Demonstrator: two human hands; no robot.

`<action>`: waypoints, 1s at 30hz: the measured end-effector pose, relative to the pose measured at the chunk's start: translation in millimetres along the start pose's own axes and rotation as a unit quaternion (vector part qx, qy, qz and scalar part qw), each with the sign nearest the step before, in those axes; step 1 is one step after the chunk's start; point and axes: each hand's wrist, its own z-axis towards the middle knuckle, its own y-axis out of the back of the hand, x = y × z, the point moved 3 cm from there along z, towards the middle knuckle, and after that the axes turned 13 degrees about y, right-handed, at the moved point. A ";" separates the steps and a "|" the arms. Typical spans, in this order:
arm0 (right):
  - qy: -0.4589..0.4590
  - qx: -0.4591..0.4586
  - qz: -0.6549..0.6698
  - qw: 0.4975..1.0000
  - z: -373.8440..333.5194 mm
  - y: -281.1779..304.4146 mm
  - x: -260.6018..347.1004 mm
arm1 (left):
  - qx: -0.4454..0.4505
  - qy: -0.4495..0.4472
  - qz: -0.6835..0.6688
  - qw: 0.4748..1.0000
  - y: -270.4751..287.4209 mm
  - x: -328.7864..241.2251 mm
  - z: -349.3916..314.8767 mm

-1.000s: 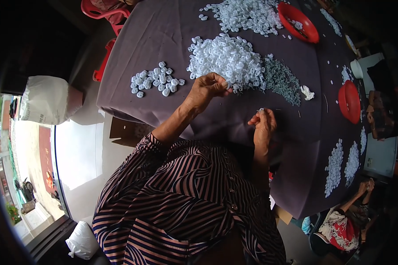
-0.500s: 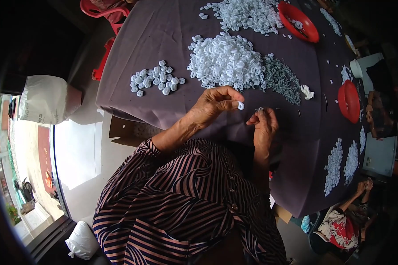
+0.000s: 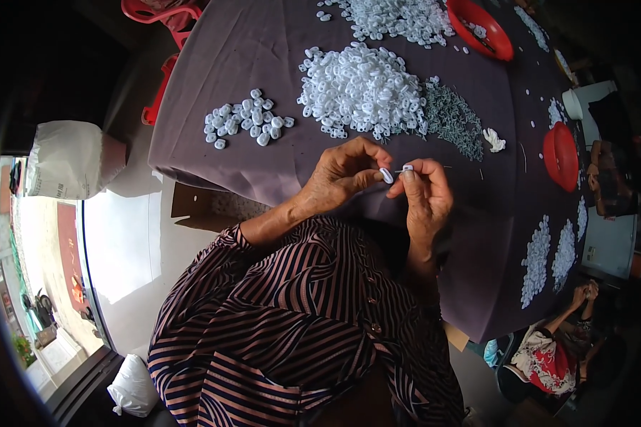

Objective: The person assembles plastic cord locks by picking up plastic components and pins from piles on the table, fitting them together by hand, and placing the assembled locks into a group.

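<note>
Between the thumb and index finger of my left hand (image 3: 349, 169) is a small white oval plastic piece (image 3: 386, 176). My right hand (image 3: 427, 191) is closed in a pinch close beside it. From its fingertips a thin metal pin (image 3: 399, 171) points toward the white piece; a small white spot shows at the pinch, too small to make out. Whether pin and piece touch, I cannot tell. Just beyond my hands lies a big heap of like white pieces (image 3: 360, 89), with a pile of grey metal pins (image 3: 452, 119) against its right side.
A smaller group of white pieces (image 3: 246, 119) lies left on the dark tablecloth (image 3: 263, 164). Red bowls (image 3: 561, 158) and more white heaps (image 3: 535, 263) are farther off. An open cardboard box (image 3: 192, 206) sits below the table edge. Other people (image 3: 548, 359) sit at right.
My right hand has moved up and toward my left hand, bringing the pin near the white piece. The white piece has turned slightly in my left fingers.
</note>
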 end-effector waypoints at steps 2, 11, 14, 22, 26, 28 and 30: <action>-0.011 -0.001 -0.009 1.000 -1.7 -1.7 -1.2 | -0.004 -0.002 0.000 1.000 1.5 1.6 -0.6; 0.027 0.014 -0.048 0.998 -3.6 -7.0 -10.3 | -0.031 0.007 -0.018 0.999 9.1 7.2 -2.4; 0.027 0.006 -0.044 0.999 -3.8 -7.0 -11.6 | -0.039 0.020 -0.039 0.998 7.4 9.4 -3.0; 0.012 -0.033 -0.059 0.998 -6.4 -10.4 -16.1 | -0.056 -0.014 -0.001 0.998 7.4 14.0 -6.2; 0.058 -0.029 -0.055 0.996 -5.6 -13.3 -18.4 | -0.058 -0.019 0.011 0.998 7.6 17.6 -6.8; 0.025 -0.032 -0.052 0.998 -8.3 -11.3 -23.0 | -0.078 0.002 0.020 0.997 8.7 17.6 -7.9; 0.013 -0.023 -0.066 0.997 -8.9 -10.9 -24.1 | -0.081 0.023 0.021 0.996 10.4 19.6 -7.7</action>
